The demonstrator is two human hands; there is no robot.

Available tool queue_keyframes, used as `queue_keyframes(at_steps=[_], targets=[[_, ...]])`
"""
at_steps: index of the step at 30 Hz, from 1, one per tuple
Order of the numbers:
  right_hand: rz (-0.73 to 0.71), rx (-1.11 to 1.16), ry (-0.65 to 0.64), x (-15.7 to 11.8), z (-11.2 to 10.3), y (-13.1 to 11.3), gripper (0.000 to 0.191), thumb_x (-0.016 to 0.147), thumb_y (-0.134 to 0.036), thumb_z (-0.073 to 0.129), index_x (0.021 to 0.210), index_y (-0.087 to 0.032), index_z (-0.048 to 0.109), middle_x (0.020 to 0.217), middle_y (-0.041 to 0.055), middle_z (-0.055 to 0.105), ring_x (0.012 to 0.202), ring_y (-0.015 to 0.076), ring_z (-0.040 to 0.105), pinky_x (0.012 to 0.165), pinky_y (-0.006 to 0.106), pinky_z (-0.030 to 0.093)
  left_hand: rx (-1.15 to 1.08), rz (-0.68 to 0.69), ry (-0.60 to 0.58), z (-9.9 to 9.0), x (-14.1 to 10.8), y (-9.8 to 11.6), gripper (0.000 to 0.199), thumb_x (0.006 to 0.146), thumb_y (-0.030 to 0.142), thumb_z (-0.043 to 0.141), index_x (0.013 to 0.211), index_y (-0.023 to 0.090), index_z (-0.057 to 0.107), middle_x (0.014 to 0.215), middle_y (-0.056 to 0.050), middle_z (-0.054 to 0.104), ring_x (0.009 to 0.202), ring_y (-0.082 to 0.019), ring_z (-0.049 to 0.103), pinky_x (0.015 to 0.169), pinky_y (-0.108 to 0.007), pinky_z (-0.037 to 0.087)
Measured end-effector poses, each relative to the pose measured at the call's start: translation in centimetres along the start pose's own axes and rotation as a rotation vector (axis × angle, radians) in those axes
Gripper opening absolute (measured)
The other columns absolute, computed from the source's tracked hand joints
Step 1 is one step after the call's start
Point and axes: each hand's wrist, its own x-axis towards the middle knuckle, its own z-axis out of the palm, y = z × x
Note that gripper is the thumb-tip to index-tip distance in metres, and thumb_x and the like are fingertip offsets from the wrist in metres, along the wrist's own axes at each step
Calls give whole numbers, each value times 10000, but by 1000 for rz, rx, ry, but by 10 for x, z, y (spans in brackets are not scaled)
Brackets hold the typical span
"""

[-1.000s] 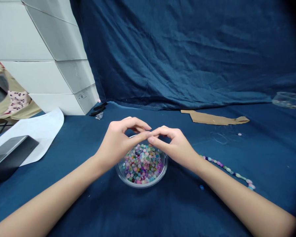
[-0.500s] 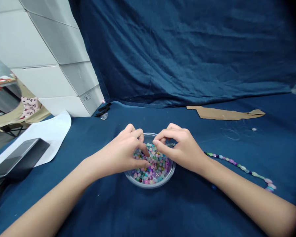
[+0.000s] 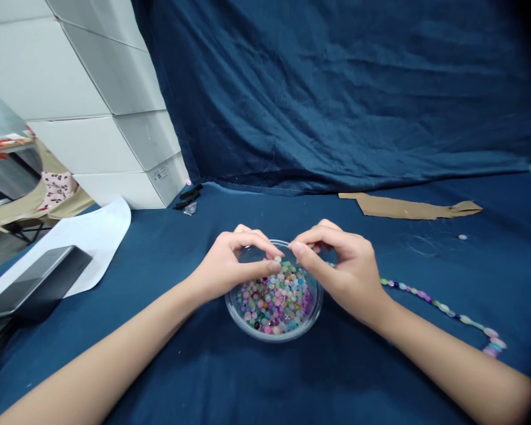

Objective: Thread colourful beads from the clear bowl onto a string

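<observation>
A clear round bowl [image 3: 274,337] full of small coloured beads [image 3: 283,301] stands on the blue cloth between my forearms. Over its far left part, my left hand [image 3: 236,260] pinches a pale bead [image 3: 277,258] between thumb and forefinger. My right hand [image 3: 340,260] is closed above the bowl's far right rim, thumb against forefinger, on the end of a bead string; the thin thread itself hardly shows. From behind that hand the strung beads [image 3: 442,308] run right across the cloth, partly hidden by my wrist and forearm.
Beyond the strand lie a torn brown cardboard strip [image 3: 416,209], loose clear thread [image 3: 420,243] and a single white bead [image 3: 462,236]. At left are a dark device [image 3: 39,283] on white paper [image 3: 110,236], stacked white boxes [image 3: 110,141] and small black items [image 3: 188,196].
My left hand has risen out of the beads with a pale bead pinched in its fingertips. My right hand stays closed near the far rim, and the view has shifted slightly.
</observation>
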Motion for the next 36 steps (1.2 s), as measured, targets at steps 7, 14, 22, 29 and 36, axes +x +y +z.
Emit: queue_keyframes(at_steps=[7,14,22,29,36], targets=[[-70,33,-4,-5,3,1,92,972,-189,696,913,-234,750,789,-14,737,705,165,548,669,336,443,-193,44,126,5,-2,-17,172,734,338,940,836,237,844,811,-56,744,840,-207,612,784,-347,479],[-113,10,-9,-5,3,0,123,937,-142,682,847,-220,713,735,-15,706,667,160,528,643,331,432,-116,126,96,4,-4,-10,146,716,232,952,817,250,848,752,-41,768,849,-215,580,807,-364,458],[-115,7,-31,-4,2,-1,161,904,-121,678,774,-215,678,659,-27,639,637,153,490,627,328,410,-63,165,75,3,-5,-6,147,736,194,937,844,251,855,732,-23,782,747,-186,568,764,-360,447],[-96,29,-52,-5,2,0,145,928,-150,676,805,-224,697,673,-14,649,641,165,484,617,340,406,-52,156,63,3,-5,-5,122,749,258,933,846,258,859,729,-39,782,748,-202,574,747,-370,462],[-95,50,-50,-5,1,0,140,924,-134,675,818,-222,694,685,-18,655,645,156,482,616,332,400,-51,152,51,2,-5,-6,124,748,264,935,845,250,859,732,-39,784,742,-199,584,756,-371,468]])
